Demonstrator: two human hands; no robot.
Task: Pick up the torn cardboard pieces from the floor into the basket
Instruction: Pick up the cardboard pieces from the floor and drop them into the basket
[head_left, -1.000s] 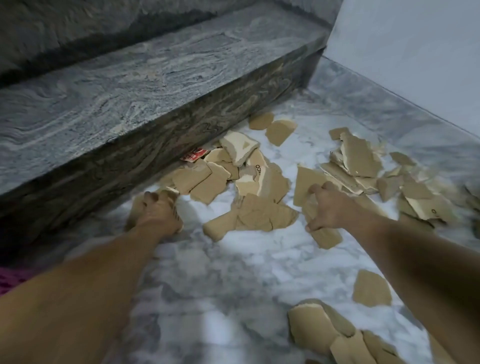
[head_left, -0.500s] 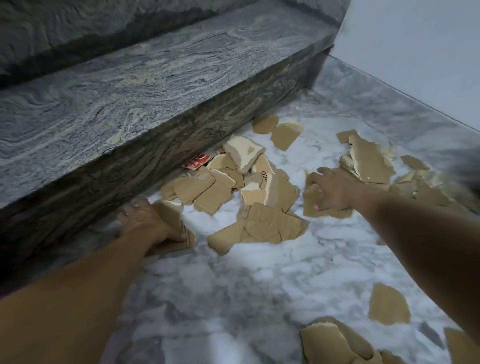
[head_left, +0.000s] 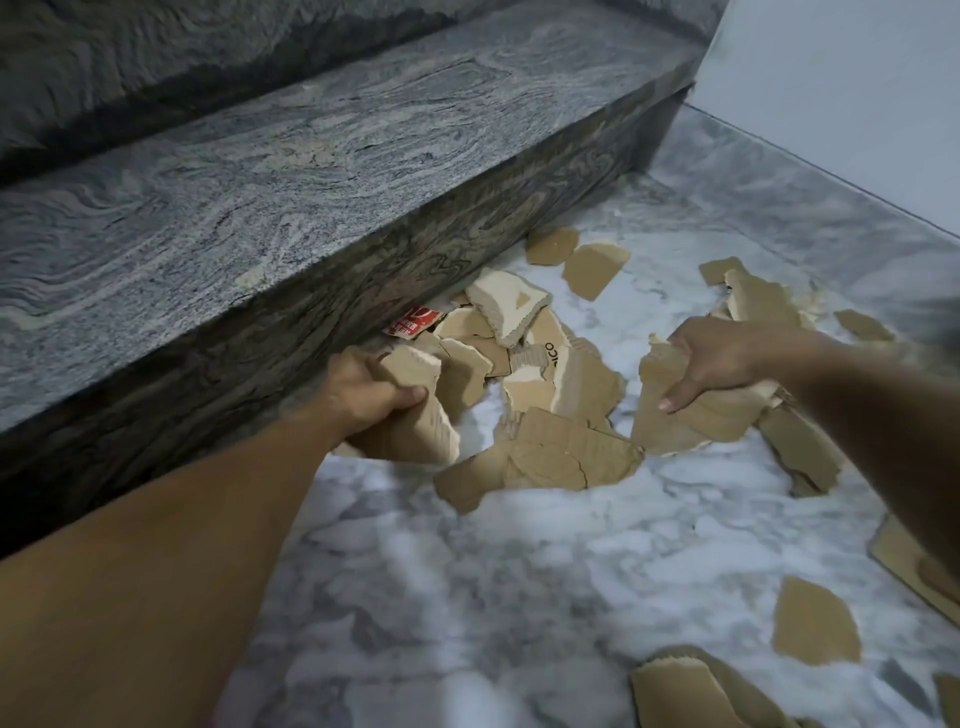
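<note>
Several torn brown cardboard pieces lie scattered on the white marble floor (head_left: 519, 571) beside a stone step. My left hand (head_left: 363, 395) grips a folded cardboard piece (head_left: 423, 415) close to the step's riser. My right hand (head_left: 711, 364) holds a larger torn piece (head_left: 691, 421) lifted a little off the floor, fingers curled round its top edge. A heap of pieces (head_left: 545, 364) lies between both hands. No basket is in view.
A grey granite step (head_left: 311, 197) runs along the left and back. A red printed scrap (head_left: 413, 322) lies at its foot. A pale wall (head_left: 857, 93) stands at the right. More cardboard pieces (head_left: 813, 623) lie at the lower right.
Both hands have closed round cardboard pieces and raised them from the floor. The left hand moved right toward the heap with its piece. The view has shifted nearer.
</note>
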